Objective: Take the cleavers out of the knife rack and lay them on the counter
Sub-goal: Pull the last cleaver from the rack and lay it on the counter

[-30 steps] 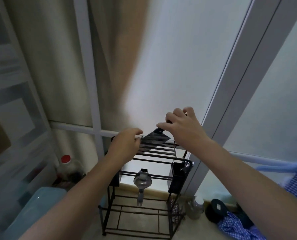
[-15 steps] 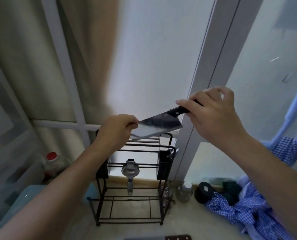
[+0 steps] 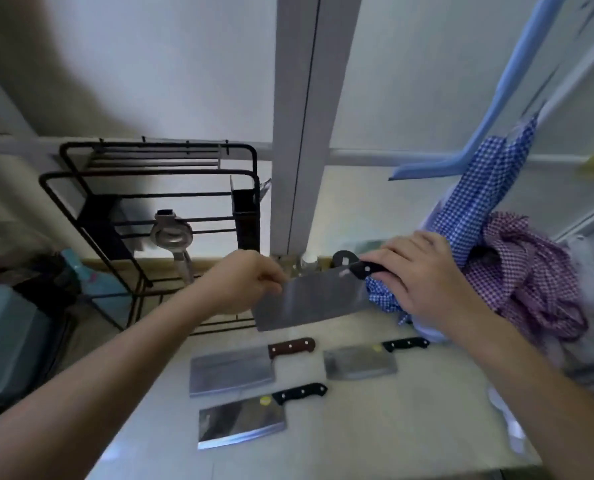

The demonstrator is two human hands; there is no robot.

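Cleaver [image 3: 314,301] in the air above the worktop [image 3: 375,427], held by both hands with its broad blade nearly level and slightly tilted. Right hand [image 3: 423,271] is clenched around the black riveted handle, fingers wrapped over the top. Left hand [image 3: 243,282] pinches the far end of the blade between thumb and fingertips.

Below it, 3 more cleavers lie flat on the worktop, all with handles pointing right. Nearest the held blade is the brown-handled cleaver [image 3: 233,372], and just beside it to the right lies a smaller black-handled cleaver [image 3: 359,365]. In front of those 2 sits another black-handled cleaver with a yellow sticker [image 3: 242,422] near the heel of the blade.

Behind the left hand stands the black wire knife rack [image 3: 150,174], upright against the window frame [image 3: 302,133]; a metal utensil [image 3: 171,233] hangs from one of its bars. Blue checked cloth [image 3: 479,195] and purple checked cloth [image 3: 531,278] are heaped at the right, touching the right hand's knuckles.
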